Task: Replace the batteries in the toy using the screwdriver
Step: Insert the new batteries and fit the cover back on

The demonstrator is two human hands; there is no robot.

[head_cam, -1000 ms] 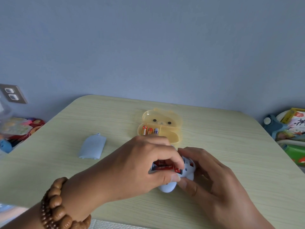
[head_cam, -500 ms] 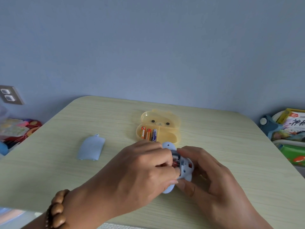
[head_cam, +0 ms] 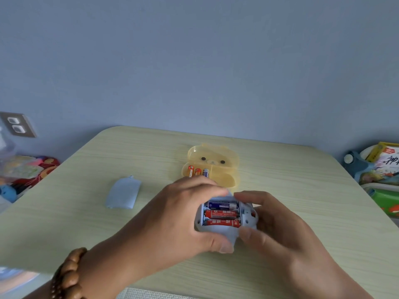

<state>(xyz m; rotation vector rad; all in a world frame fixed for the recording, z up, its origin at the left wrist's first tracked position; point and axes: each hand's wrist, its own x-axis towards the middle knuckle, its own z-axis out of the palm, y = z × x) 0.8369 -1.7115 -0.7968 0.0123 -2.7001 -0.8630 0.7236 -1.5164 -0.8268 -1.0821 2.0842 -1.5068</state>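
**Left hand** (head_cam: 181, 214): reaches in from the lower left and wears a brown bead bracelet (head_cam: 69, 275) at the wrist. Its fingers are curled over the far edge of the toy and its thumb is hooked under the near edge, so it is grasping the toy.

**Right hand** (head_cam: 280, 227): comes in from the lower right. Its forefinger is arched over the toy's far right corner and its thumb is pressed to the near right side, so it is gripping the toy as well.

**Toy** (head_cam: 231, 233): pale blue plastic, held between both hands just above the near middle of the table (head_cam: 302, 190), with its open battery bay facing up.

**Batteries in the bay**: three lie side by side. The farthest is a blue-and-silver cell (head_cam: 222, 205) and the two nearer are red cells (head_cam: 222, 215). The red ones carry white print that looks like Chinese characters, too small to read.

**Battery cover** (head_cam: 123, 196): pale blue, lying flat on the table well to the left of the hands.

**Bear-faced case** (head_cam: 224, 171): translucent yellow, lid open, just beyond the hands. It holds spare cells (head_cam: 190, 172); the leftmost, orange, reads "HUATA".

**Books** (head_cam: 386, 165): beside the table at far right. One cover shows the large character "神".

**Wall socket** (head_cam: 18, 125): on the blue wall at far left.
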